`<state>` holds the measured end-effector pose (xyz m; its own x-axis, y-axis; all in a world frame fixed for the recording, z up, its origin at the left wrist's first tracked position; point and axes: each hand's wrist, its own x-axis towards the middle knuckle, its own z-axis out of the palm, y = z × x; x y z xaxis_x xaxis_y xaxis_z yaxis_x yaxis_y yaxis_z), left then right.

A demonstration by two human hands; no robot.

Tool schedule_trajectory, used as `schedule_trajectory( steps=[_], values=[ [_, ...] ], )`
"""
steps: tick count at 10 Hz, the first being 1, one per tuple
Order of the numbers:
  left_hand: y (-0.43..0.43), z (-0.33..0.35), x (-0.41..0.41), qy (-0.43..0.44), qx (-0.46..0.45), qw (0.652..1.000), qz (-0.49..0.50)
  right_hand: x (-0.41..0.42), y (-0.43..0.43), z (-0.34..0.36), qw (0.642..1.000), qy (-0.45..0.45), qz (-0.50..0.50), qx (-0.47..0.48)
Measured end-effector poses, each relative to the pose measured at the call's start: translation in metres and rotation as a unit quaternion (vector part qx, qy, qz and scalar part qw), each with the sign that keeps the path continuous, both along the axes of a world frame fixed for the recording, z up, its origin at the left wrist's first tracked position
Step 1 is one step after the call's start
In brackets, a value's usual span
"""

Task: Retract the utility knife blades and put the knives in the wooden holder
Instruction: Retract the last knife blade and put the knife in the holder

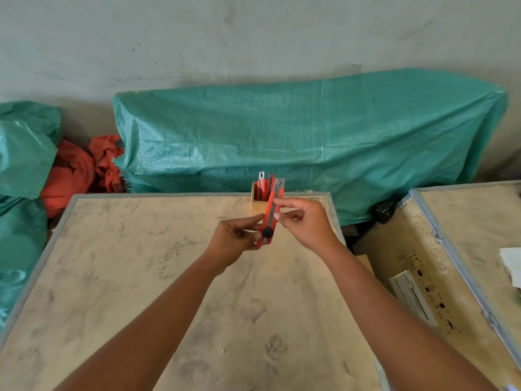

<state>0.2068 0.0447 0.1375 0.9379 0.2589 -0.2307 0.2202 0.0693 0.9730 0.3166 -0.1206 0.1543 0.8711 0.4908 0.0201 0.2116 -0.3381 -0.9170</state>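
**Inspector:** Start with the hands.

**Operator:** From my feed, both hands are raised above the far half of the surface (141,277), each pinching the same red utility knife (269,218). The left hand (234,241) grips the lower end of the handle between thumb and fingers, with the thumb beside the black slider knob (267,232). The right hand (306,221) holds the upper part of the handle with fingertips on its right edge.

**Inspector:** Condition of the blade?

**Operator:** Extended. The blade (279,188) projects from the top of the handle. The knife is held nearly upright, tilted slightly to the right at the top.

**Inspector:** And the holder?

**Operator:** The wooden holder (258,203) stands at the far edge of the surface, right of centre, directly behind the held knife and partly hidden by it. Other knives (265,183) stand in it, red bodies with metal tips upward. I cannot give their number with certainty.

**Inspector:** Surroundings?

**Operator:** The surface is a dusty panel with a metal rim. A second crate (451,235) sits just beside its right edge. Beyond the far edge lies a green tarpaulin (310,131) against the wall, with orange fabric (81,167) to its left.
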Motion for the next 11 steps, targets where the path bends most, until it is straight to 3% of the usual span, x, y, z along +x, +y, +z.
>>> schedule_trajectory(
  steps=[3,5,7,11],
  values=[
    [0.029,-0.023,0.12,0.004,0.162,0.986,-0.026,0.106,0.052,-0.04,0.995,-0.078,-0.069,0.002],
    [0.047,-0.065,0.156,0.089,0.269,0.959,0.002,0.13,0.072,-0.089,0.984,-0.14,-0.106,-0.005],
    [0.052,-0.091,0.167,0.153,0.263,0.952,0.006,0.131,0.075,-0.124,0.983,-0.156,-0.083,-0.041],
    [0.04,-0.075,0.165,0.11,0.244,0.964,0.003,0.12,0.067,-0.115,0.989,-0.12,-0.078,-0.04]
  ],
)
